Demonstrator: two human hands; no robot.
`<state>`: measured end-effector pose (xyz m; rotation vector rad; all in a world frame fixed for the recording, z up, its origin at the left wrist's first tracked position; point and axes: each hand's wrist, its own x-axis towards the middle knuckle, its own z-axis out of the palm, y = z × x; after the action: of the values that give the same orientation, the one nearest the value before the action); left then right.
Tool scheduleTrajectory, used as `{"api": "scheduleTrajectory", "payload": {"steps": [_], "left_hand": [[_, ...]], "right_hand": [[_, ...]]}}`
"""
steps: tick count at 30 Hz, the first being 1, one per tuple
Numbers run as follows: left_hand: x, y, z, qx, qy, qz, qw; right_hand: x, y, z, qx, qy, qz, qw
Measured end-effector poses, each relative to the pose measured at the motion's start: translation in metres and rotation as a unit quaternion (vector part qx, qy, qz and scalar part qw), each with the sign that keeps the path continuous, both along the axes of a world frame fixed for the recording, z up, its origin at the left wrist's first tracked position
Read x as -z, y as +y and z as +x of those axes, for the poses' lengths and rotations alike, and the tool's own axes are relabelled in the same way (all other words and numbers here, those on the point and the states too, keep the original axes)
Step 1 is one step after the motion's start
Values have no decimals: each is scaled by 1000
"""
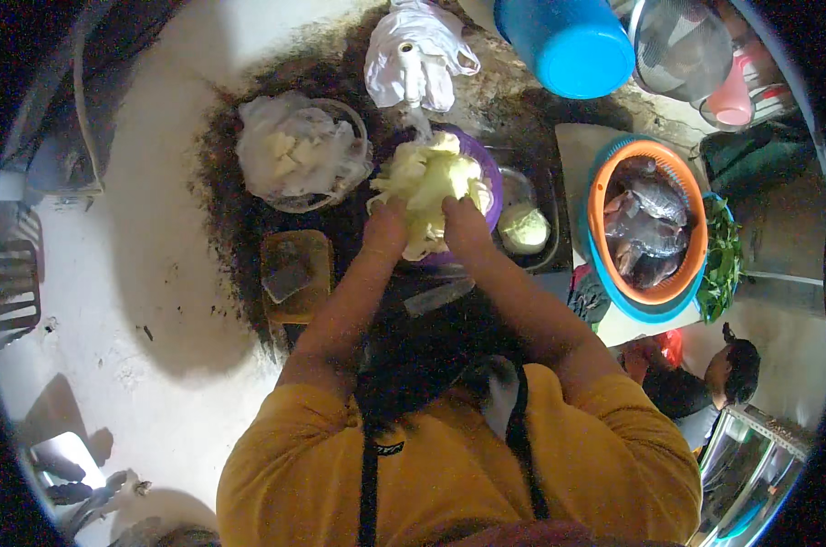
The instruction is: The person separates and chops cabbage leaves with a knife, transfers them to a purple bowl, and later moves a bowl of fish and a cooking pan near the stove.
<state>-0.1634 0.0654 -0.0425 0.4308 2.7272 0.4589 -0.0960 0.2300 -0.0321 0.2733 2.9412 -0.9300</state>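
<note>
A heap of pale cut cabbage leaves fills a purple plastic basin in the sink. Water runs onto the leaves from a white tap at the far side. My left hand reaches into the heap on its near left. My right hand is pushed into the leaves on the right, a short gap from the left. The leaves hide the fingers of both hands, so any grip is not visible. A whole cabbage head lies in the sink, right of the basin.
To the left is a bowl lined with a plastic bag holding pale pieces. Nearer stands a yellowish tray. A knife blade lies before me. At right, an orange basket holds fish. A person is at the lower right.
</note>
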Motion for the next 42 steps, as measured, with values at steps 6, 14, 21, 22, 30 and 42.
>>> {"api": "scheduleTrajectory", "payload": {"steps": [6,14,21,22,30,42], "left_hand": [[68,13,-13,32,117,2,993],[-8,13,-10,59,51,48,996],[31,-20,32,-223,6,90,971],[55,-25,34,-178,51,122,975],[-10,35,-31,-17,148,107,983],[9,86,-133,-4,121,254,960]], "right_hand": [[36,23,-20,-145,8,169,975],[-11,65,-39,27,-37,115,992],[18,83,-44,222,-205,-93,949],[38,85,-40,212,-231,-81,946],[118,78,62,186,-231,-100,950],[4,62,34,3,-319,-139,938]]}}
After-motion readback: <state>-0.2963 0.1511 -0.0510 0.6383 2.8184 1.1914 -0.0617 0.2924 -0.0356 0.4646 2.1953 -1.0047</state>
